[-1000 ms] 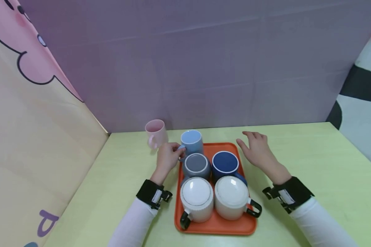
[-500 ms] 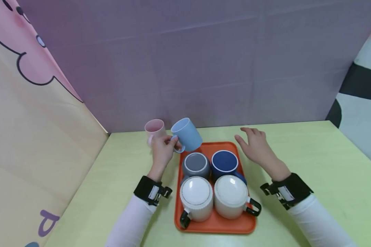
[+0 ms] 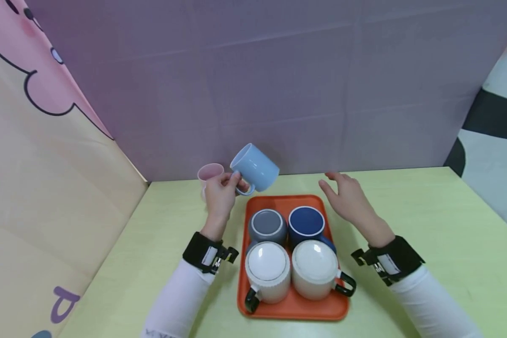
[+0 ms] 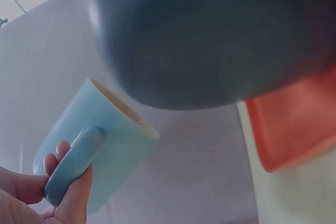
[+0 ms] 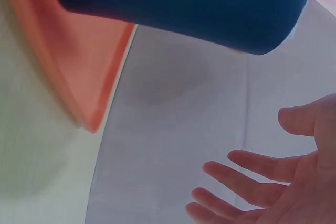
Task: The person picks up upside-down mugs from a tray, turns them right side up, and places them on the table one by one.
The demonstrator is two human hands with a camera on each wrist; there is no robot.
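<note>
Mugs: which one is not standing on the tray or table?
The light blue mug: the left hand holds it tilted in the air by its handle.

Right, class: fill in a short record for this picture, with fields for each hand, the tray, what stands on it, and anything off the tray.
left hand: left hand grips the handle of the light blue mug, which is lifted and tilted above the table
right hand: right hand open, hovering beside the tray, holding nothing
tray: orange tray on the green table
on the tray: grey mug, dark blue mug, two white mugs nearest the person
off the tray: pink mug by the back wall
</note>
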